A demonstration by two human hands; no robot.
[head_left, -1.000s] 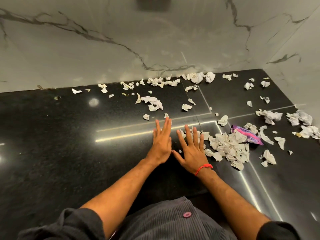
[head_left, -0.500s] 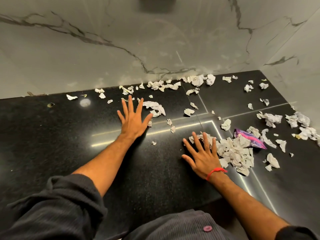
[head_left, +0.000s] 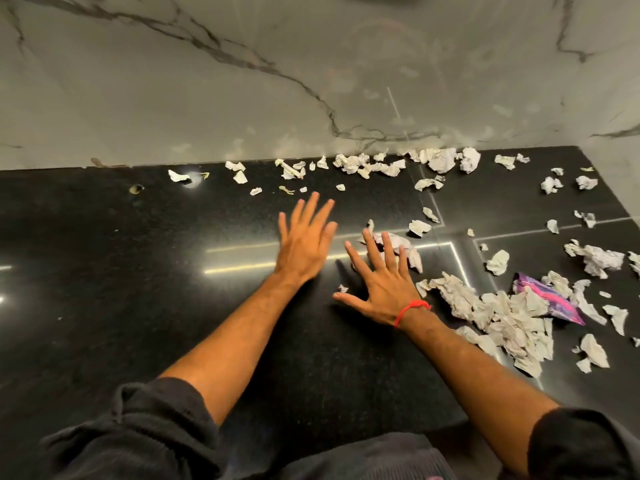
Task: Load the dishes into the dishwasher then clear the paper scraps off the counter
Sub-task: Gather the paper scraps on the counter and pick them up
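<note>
Black polished stone: the counter [head_left: 104,271], the largest item, filling the lower frame and showing bright strip reflections and thin seam lines. Behind it, a grey-veined marble wall [head_left: 207,98], with a second marble face at the right corner.

Paper scraps, white and crumpled, in several groups:
- main heap [head_left: 498,313], just right of the right wrist, reaching toward the counter's near edge;
- back row [head_left: 381,166], strung along the foot of the wall, with two larger balls at its right end;
- small crumpled wad [head_left: 398,242], lying at and partly under the right fingertips;
- loose pieces [head_left: 595,259] scattered over the right part of the counter;
- one tiny scrap [head_left: 343,288] in the gap between the right thumb and forefinger.

Purple-and-pink wrapper [head_left: 554,299], at the right edge of the main heap, partly under scraps.

Left hand [head_left: 306,242]: palm down, fingers straight and close together, thumb tucked alongside, holding nothing. Its fingertips point to the back row but stop well short of it; the nearest scraps lie just beyond them. Whether the palm touches the stone or hangs above it cannot be told, as the hand is slightly blurred.

Right hand [head_left: 381,289]: palm down, fingers spread, thumb swung wide to the left, holding nothing. The longer fingers meet the small wad; it looks flat on the counter.

Red thread [head_left: 412,308] tied round the right wrist. Dark sleeves pushed up both forearms.
</note>
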